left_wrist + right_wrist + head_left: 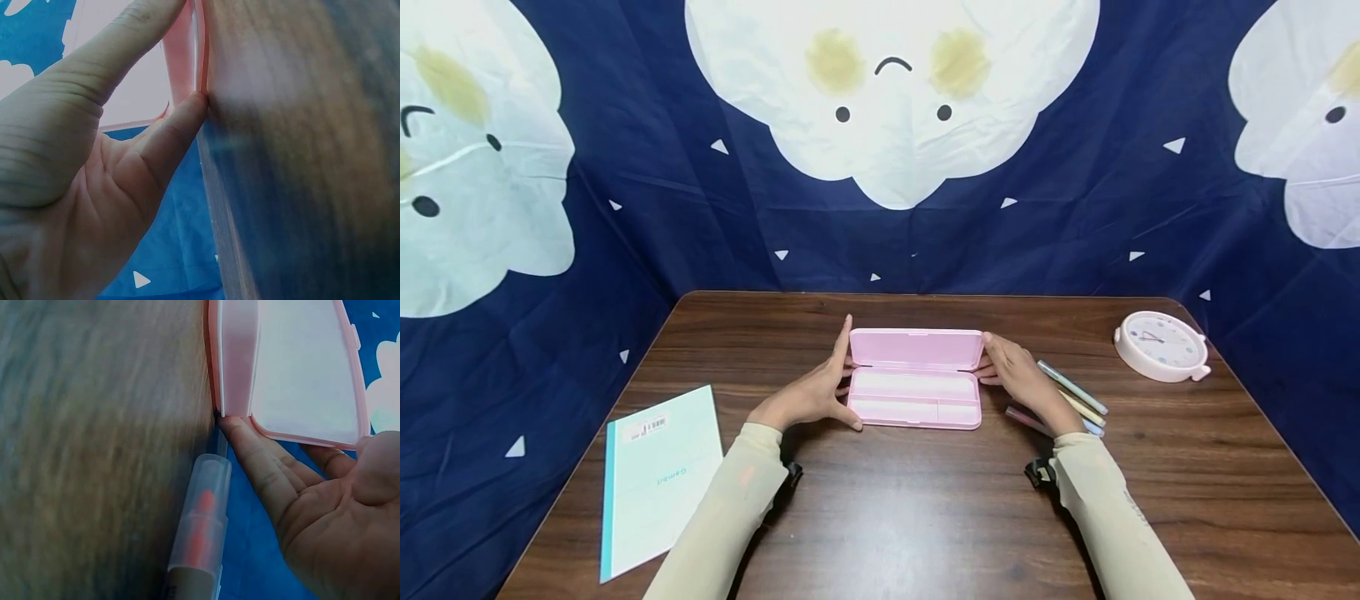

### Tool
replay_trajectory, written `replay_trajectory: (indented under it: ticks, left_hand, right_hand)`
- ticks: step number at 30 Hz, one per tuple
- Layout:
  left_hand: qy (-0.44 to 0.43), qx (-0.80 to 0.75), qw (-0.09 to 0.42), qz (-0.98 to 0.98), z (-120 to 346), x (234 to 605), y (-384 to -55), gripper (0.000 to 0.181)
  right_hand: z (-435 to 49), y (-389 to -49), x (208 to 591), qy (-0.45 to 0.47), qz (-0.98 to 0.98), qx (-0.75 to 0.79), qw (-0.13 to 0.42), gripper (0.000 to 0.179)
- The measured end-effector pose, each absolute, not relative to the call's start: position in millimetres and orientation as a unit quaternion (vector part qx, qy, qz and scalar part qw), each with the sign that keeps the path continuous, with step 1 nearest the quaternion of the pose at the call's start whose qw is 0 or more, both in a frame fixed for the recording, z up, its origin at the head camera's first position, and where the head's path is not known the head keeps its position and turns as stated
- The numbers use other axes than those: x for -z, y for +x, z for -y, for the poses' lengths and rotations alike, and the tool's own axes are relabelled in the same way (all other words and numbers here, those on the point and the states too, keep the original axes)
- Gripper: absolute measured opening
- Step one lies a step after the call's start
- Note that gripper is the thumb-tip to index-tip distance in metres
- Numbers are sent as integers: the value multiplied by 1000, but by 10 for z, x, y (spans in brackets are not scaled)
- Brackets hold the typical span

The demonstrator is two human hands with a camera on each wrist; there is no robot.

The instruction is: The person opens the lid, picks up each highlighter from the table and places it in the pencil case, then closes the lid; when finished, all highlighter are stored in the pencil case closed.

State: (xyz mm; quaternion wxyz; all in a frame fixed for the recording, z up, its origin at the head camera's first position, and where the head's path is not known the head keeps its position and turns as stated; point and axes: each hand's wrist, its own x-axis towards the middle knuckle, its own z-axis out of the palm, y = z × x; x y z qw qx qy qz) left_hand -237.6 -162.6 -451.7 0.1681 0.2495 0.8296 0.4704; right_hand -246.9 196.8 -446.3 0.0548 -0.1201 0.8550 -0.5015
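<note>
A pink pencil case [915,385] lies on the table with its lid [917,348] raised at the back. Inside, a long compartment runs behind two smaller front ones, their pale floors showing. My left hand [814,393] holds the case's left side, thumb at the front corner and index finger stretched up along the lid. At the right end, my right hand [1021,382] grips the lid's edge, its thumb near the top corner and other fingers lower by the hinge. In the right wrist view a capped marker [201,515] with an orange tip lies beside that hand.
Several markers [1081,407] lie on the wooden table [910,508], partly beneath the right hand and wrist. A round pink clock [1163,343] rests at the far right. To the left is a pale green notebook [658,483], overlapped by the left sleeve. A blue patterned cloth [880,250] hangs behind.
</note>
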Motion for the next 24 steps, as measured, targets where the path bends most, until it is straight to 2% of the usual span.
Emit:
replay_trajectory:
  ticks: [7, 24]
  left_hand:
    - [248, -464, 164, -834, 1624, 4518, -2371, 166]
    - [252, -457, 155, -839, 1603, 4484, -2368, 164]
  right_hand:
    - [-1965, -2460, 4470, -121, -841, 522, 76, 62]
    - [-1945, -2441, 4456, -90, -835, 537, 85, 65]
